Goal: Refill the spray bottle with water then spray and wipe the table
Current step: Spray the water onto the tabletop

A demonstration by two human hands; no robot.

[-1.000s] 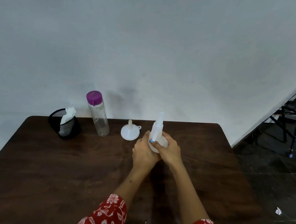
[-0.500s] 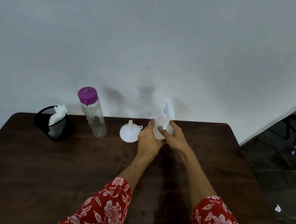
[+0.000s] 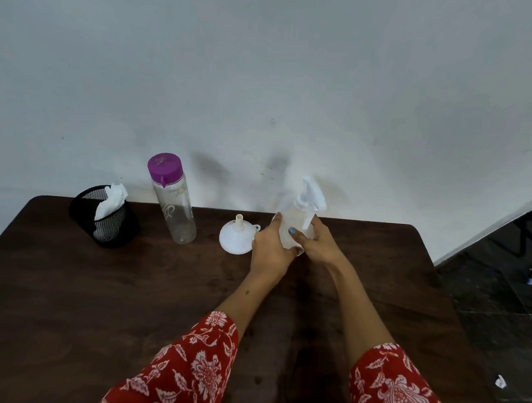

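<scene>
From the head view, both hands hold the spray bottle [image 3: 297, 225] near the far edge of the brown table [image 3: 65, 298]. The left hand [image 3: 271, 248] wraps around the left side of the bottle, fingers curled on it. The right hand [image 3: 318, 245] grips the right side, with the thumb across the front. The bottle is white, and its spray top [image 3: 313, 198] leans to the right.

A white funnel [image 3: 237, 238] sits upside down on the table, just beside the left hand. Left of it stands a clear water bottle [image 3: 174, 208] with a purple lid [image 3: 164, 167]. Further left is a black mesh cup [image 3: 108, 219] with a white cloth [image 3: 110, 199] poking out of it. Red flowery sleeves [image 3: 192, 368] show at the bottom.

Half a second ago the hands and bottle looked almost the same. A second ago the bottle was closer to the person and stood straighter, and less of the sleeves showed. The funnel, water bottle and cup sit in the same order as before.
</scene>
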